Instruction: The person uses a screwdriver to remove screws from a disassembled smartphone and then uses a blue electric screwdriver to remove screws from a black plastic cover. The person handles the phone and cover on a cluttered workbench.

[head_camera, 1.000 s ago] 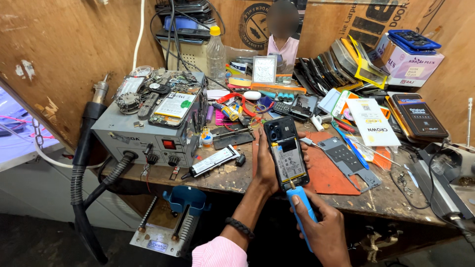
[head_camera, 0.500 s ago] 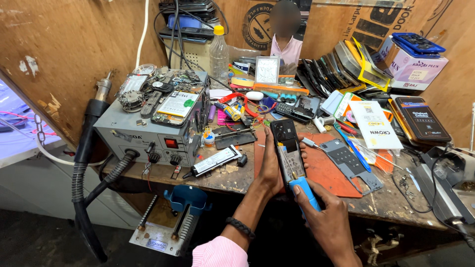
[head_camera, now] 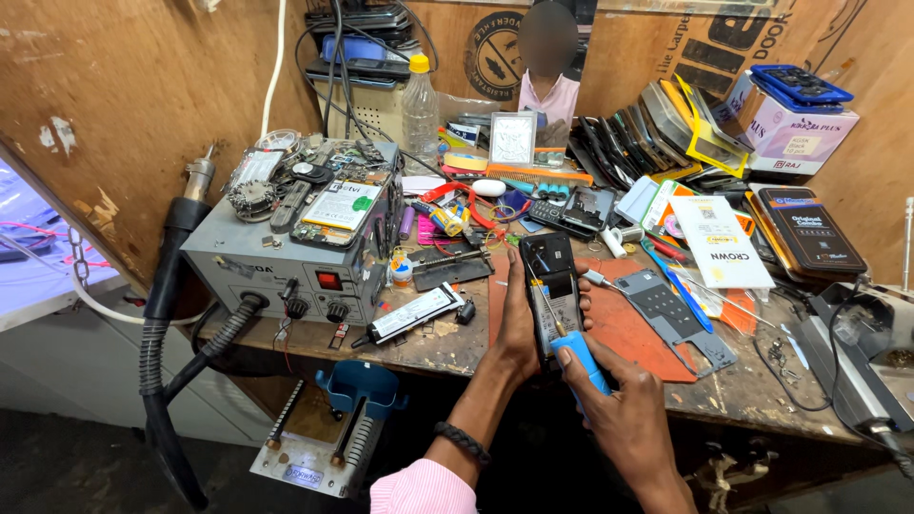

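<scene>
One opened phone [head_camera: 550, 286] in left hand [head_camera: 519, 328], one blue-handled tool [head_camera: 575, 357], probably a screwdriver, in right hand [head_camera: 624, 419].

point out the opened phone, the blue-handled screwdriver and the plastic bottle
opened phone [head_camera: 549, 286], head view, on its exposed inside
blue-handled screwdriver [head_camera: 578, 357], head view, on the blue grip
plastic bottle [head_camera: 419, 114], head view, on its clear body

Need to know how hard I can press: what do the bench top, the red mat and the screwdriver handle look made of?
Bench top: bare wood, by its worn, stained grain. Red mat: thin and flat with a matte surface, probably rubber or silicone. Screwdriver in the right hand: smooth blue handle, likely plastic; thin shaft looks like metal.
</scene>
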